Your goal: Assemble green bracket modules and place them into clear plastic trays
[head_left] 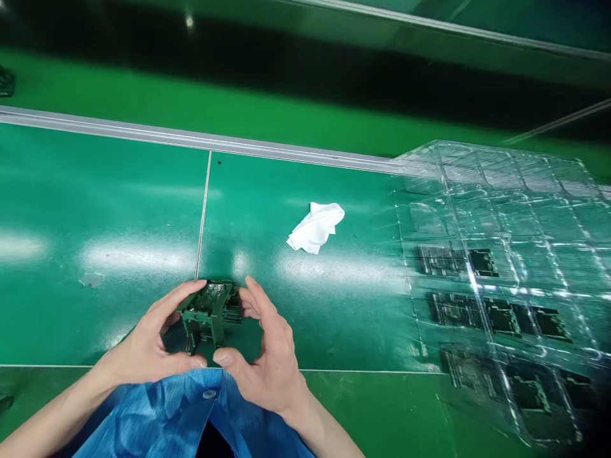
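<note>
Green counter with a glossy top, bright light streaks on it, a pale seam (204, 210) running front to back and a silver rail (286, 149) along the far edge. You have both hands up front, just ahead of your blue garment (157, 410), with the dark green part (205, 308) between them, left of the middle and near the counter's front edge. Your left hand (143, 346) is curled round its left side, fingers on the upper edge, thumb down low by a leg. Your right hand (274, 356) takes the other side, fingers at the right face, thumb near the bottom of the front leg; gap between thumb and fingers is fairly wide. Part looks upright, legs down; can't tell if they touch the counter. White cloth (315, 228) lies crumpled farther back, right of the part and well apart from your hands. Clear plastic tray (453, 159) with ribbed compartments fills the right side; dark pieces (458, 312) show through it in three rows, detail blurred. Small black speck (219, 163) sits near the rail, just right of the seam.
</note>
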{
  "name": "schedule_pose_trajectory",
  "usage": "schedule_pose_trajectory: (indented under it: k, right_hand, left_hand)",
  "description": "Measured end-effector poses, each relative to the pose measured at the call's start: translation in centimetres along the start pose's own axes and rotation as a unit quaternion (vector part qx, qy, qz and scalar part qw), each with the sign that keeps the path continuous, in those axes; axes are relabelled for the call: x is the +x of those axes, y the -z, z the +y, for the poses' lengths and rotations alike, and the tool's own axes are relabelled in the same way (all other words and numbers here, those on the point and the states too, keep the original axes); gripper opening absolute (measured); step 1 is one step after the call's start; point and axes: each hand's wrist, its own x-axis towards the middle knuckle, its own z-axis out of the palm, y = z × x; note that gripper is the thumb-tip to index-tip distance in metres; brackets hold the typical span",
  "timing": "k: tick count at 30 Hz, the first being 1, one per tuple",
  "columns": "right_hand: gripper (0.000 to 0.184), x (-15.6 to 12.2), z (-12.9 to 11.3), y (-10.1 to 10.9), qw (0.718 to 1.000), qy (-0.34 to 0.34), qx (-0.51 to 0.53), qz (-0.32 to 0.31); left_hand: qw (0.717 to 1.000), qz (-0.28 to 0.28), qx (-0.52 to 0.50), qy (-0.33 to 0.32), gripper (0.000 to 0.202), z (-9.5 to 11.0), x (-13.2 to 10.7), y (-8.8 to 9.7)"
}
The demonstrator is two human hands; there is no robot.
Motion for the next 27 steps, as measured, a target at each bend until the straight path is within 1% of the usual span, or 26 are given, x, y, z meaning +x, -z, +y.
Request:
schedule_pose_trajectory:
  k: [3,6,7,9,11,14,17,20,22,24,27]
  right_hand:
    - [0.058,0.1,0.2,0.5,1.0,0.01,-0.013,-0.009]
    - [0.055,0.3,0.4,0.7,0.998,0.038,-0.045,0.025]
    - [0.056,0.3,0.4,0.7,0.996,0.054,-0.053,0.039]
    - [0.063,0.5,0.3,0.5,0.993,0.09,-0.057,0.045]
    - [0.07,0.7,0.1,0.2,0.991,0.121,-0.049,0.023]
    - [0.075,1.0,-0.1,-0.2,0.987,0.146,-0.045,-0.038]
    - [0.075,1.0,0.0,-0.1,0.986,0.135,-0.048,-0.079]
    - [0.076,0.7,0.3,0.6,0.988,0.105,-0.039,-0.102]
    - [0.074,0.5,0.3,1.1,0.989,0.071,-0.037,-0.124]
    - [0.072,0.4,0.2,1.6,0.989,0.043,-0.036,-0.137]
    - [0.071,0.2,0.1,1.8,0.99,0.033,-0.022,-0.136]
  left_hand:
    - [0.992,-0.021,-0.121,0.022,0.071,0.2,0.1,-0.4]
    - [0.975,-0.038,-0.215,0.036,0.068,0.4,0.3,-0.5]
    - [0.969,-0.045,-0.238,0.045,0.067,0.4,0.4,-0.6]
    - [0.959,-0.055,-0.271,0.058,0.068,0.3,0.5,-0.7]
    - [0.955,-0.058,-0.283,0.064,0.068,0.1,0.4,-0.8]
    - [0.964,-0.052,-0.258,0.04,0.065,-0.1,0.3,-0.9]
    - [0.979,-0.035,-0.197,0.023,0.065,0.2,0.2,-0.7]
    - [0.992,-0.018,-0.114,0.048,0.069,0.7,0.0,-0.2]
    - [0.997,-0.004,-0.047,0.061,0.071,1.0,-0.3,0.0]
    - [0.997,0.001,0.009,0.072,0.07,1.2,-0.5,0.0]
    - [0.996,0.001,0.051,0.077,0.068,1.4,-0.7,-0.1]
